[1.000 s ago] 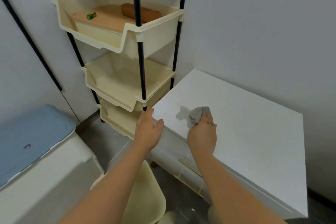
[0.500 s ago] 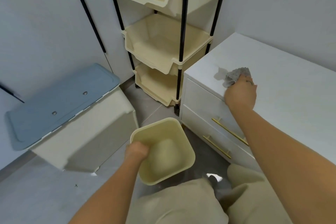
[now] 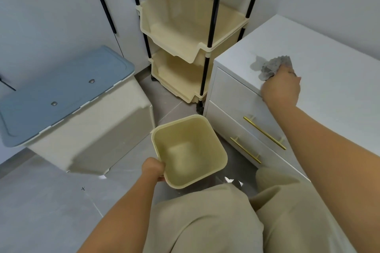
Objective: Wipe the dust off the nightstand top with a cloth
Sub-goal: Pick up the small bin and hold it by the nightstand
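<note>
The white nightstand (image 3: pixel 333 72) stands at the right, with two drawers and gold handles. My right hand (image 3: pixel 281 90) grips a crumpled grey cloth (image 3: pixel 273 66) and holds it on the top near the front left corner. A grey patch of dust (image 3: pixel 256 63) lies just left of the cloth. My left hand (image 3: pixel 153 168) grips the near rim of an empty cream square bin (image 3: pixel 189 150), which sits low over the floor in front of the nightstand.
A cream three-tier rack (image 3: pixel 189 33) with black poles stands against the wall left of the nightstand. A cream storage box with a blue lid (image 3: pixel 61 92) sits at the left. My knees in beige trousers (image 3: pixel 226 222) fill the bottom.
My left hand left the nightstand's corner, dropped to the floor and took hold of the cream bin. The view tilted down. My right hand kept the cloth at the same spot.
</note>
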